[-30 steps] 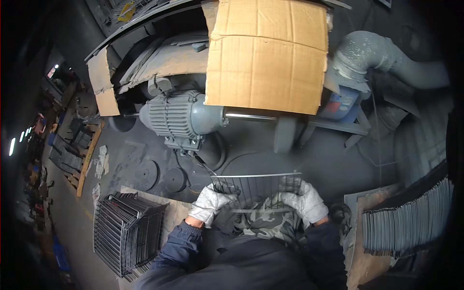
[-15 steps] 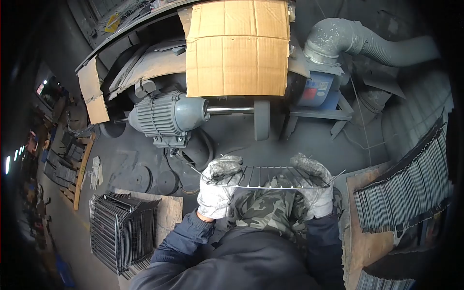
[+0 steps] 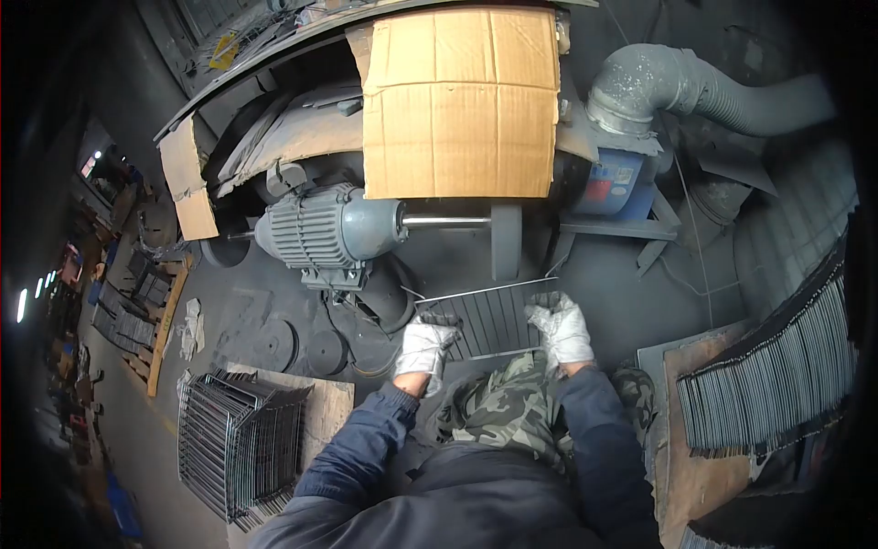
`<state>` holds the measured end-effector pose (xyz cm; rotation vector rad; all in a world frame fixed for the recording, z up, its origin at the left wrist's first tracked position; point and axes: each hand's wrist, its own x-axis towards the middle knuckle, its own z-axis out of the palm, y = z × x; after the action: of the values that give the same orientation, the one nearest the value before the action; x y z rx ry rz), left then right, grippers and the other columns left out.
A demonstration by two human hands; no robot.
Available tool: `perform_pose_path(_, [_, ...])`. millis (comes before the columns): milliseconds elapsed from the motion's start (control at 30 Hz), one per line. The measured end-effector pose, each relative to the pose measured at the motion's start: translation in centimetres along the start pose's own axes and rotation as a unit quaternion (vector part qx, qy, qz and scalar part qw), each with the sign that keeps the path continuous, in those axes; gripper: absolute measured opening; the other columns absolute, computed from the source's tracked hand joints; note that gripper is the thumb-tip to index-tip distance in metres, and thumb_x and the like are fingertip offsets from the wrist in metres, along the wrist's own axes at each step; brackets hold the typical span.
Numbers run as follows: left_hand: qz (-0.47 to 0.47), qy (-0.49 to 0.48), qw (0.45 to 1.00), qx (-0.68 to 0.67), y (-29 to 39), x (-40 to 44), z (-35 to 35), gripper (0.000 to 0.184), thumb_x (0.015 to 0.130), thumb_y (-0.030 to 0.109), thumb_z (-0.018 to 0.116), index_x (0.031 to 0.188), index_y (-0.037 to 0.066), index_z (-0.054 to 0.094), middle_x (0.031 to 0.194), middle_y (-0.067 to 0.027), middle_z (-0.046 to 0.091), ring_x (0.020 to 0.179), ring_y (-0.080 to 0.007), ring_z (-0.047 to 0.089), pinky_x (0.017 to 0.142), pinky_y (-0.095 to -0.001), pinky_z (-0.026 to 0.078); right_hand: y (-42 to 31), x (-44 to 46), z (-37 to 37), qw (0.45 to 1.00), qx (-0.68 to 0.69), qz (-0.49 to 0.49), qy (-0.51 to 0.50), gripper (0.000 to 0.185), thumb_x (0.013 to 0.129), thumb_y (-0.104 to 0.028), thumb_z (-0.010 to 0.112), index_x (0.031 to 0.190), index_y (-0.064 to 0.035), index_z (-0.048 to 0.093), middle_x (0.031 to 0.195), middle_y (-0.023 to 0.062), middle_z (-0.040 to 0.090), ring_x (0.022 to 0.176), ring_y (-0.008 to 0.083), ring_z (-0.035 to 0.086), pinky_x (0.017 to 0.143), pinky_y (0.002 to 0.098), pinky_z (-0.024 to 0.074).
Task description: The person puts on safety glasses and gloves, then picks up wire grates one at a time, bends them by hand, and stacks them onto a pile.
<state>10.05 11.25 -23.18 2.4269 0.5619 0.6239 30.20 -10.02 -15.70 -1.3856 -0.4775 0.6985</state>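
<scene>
A wire rack (image 3: 490, 322) with thin parallel bars is stretched between my two hands, lying flatter than upright above my knees. My left hand (image 3: 426, 348), in a soiled white glove, is closed round its left side. The rack's right side is gripped by my right hand (image 3: 561, 329), gloved the same way. Just beyond the rack's far edge hangs a grey wheel (image 3: 506, 240) on the shaft of a motor (image 3: 320, 233). Whether the rack touches the wheel, I cannot tell.
A stack of wire racks (image 3: 242, 444) stands on a board at my left. More racks (image 3: 768, 393) are packed in a row at my right. Cardboard (image 3: 462, 110) hangs over the wheel. A blower (image 3: 615, 183) with a thick duct (image 3: 741, 96) sits behind; loose discs (image 3: 274, 344) lie on the floor.
Both hands have moved forward with the rack, toward the wheel. The rack has tipped, so its bars now show more broadside. My right hand has come in slightly to the left.
</scene>
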Motion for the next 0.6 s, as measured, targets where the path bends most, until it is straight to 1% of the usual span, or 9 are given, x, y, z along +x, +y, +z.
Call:
perform_pose_path(33, [0.009,-0.042,0.998,0.045,-0.4,0.1,0.9,0.014,0.088,0.026,0.066,0.079,0.016,0.060,0.072,-0.0011,0.063,0.063,-0.0189,0.061,0.063,-0.0328,0.049,1.7,1.2,-0.3,0.999,0.015,0.023,0.018,0.025,0.086,0.001,0.077,0.107,-0.0021,0.064,0.102,0.0071,0.069,0.089,0.0180,0.065,0.079,0.0325,0.0561])
perform_pose_path(100, [-0.214,-0.053,0.957,-0.186,3.0,1.0,0.3,0.009,0.078,0.013,0.077,0.085,0.007,0.077,0.077,-0.0072,0.073,0.071,-0.0183,0.067,0.068,-0.0353,0.052,4.8,2.9,-1.5,0.998,0.043,0.031,0.044,0.025,0.085,0.002,0.078,0.105,-0.0026,0.064,0.100,0.0061,0.068,0.087,0.0176,0.064,0.078,0.0319,0.0558])
perform_pose_path(200, [-0.140,-0.089,0.983,-0.082,0.8,2.4,4.0,0.017,0.078,0.018,0.079,0.091,0.008,0.079,0.085,-0.0092,0.076,0.079,-0.0222,0.071,0.074,-0.0357,0.056,5.5,3.1,-2.9,0.996,0.058,0.012,0.072,0.023,0.086,0.002,0.077,0.101,-0.0044,0.061,0.099,0.0055,0.068,0.084,0.0163,0.064,0.076,0.0315,0.0544])
perform_pose_path(300, [-0.204,-0.146,0.968,-0.014,3.3,4.9,3.2,0.023,0.079,0.026,0.080,0.098,0.012,0.080,0.092,-0.0085,0.078,0.086,-0.0265,0.074,0.078,-0.0378,0.058,5.5,3.7,-3.8,0.993,0.056,0.038,0.099,0.023,0.085,0.002,0.077,0.098,-0.0065,0.060,0.096,0.0036,0.066,0.082,0.0159,0.062,0.076,0.0322,0.0538])
perform_pose_path(400, [-0.188,-0.132,0.972,-0.039,2.5,4.6,3.2,0.018,0.087,0.028,0.068,0.095,0.015,0.078,0.097,-0.0115,0.076,0.088,-0.0298,0.072,0.076,-0.0379,0.058,4.1,3.6,-2.5,0.987,0.084,0.077,0.111,0.021,0.087,-0.001,0.077,0.096,-0.0078,0.060,0.090,0.0017,0.065,0.074,0.0148,0.061,0.069,0.0317,0.0534])
perform_pose_path(467, [-0.063,-0.167,0.978,0.104,0.5,3.3,2.9,0.021,0.086,0.030,0.071,0.099,0.016,0.078,0.101,-0.0064,0.077,0.093,-0.0267,0.073,0.082,-0.0360,0.058,4.7,4.0,-1.1,0.991,0.015,0.081,0.105,0.019,0.087,-0.001,0.076,0.095,-0.0073,0.061,0.087,0.0033,0.069,0.069,0.0144,0.063,0.065,0.0308,0.0537])
perform_pose_path(500, [0.004,-0.182,0.968,0.175,-1.0,2.6,2.6,0.023,0.085,0.031,0.073,0.101,0.016,0.079,0.103,-0.0038,0.078,0.095,-0.0251,0.073,0.086,-0.0350,0.058,6.1,4.4,-0.6,0.983,0.037,0.153,0.099,0.019,0.086,-0.001,0.077,0.096,-0.0063,0.062,0.086,0.0044,0.070,0.067,0.0146,0.063,0.065,0.0302,0.0539])
perform_pose_path(567, [-0.211,-0.189,0.957,-0.059,-3.1,0.8,1.0,0.026,0.083,0.032,0.070,0.102,0.016,0.077,0.107,-0.0020,0.076,0.096,-0.0261,0.071,0.083,-0.0363,0.058,8.9,5.1,1.7,0.992,0.000,0.099,0.078,0.020,0.085,0.000,0.078,0.097,-0.0058,0.063,0.084,0.0041,0.070,0.068,0.0140,0.063,0.065,0.0298,0.0533])
perform_pose_path(600, [-0.165,-0.226,0.956,0.090,-4.6,0.5,0.8,0.029,0.083,0.032,0.071,0.106,0.016,0.077,0.108,-0.0037,0.077,0.097,-0.0255,0.072,0.084,-0.0357,0.058,11.5,5.5,2.5,0.991,0.089,0.073,0.066,0.020,0.084,-0.002,0.080,0.098,-0.0049,0.065,0.083,0.0037,0.071,0.069,0.0134,0.063,0.064,0.0296,0.0520])
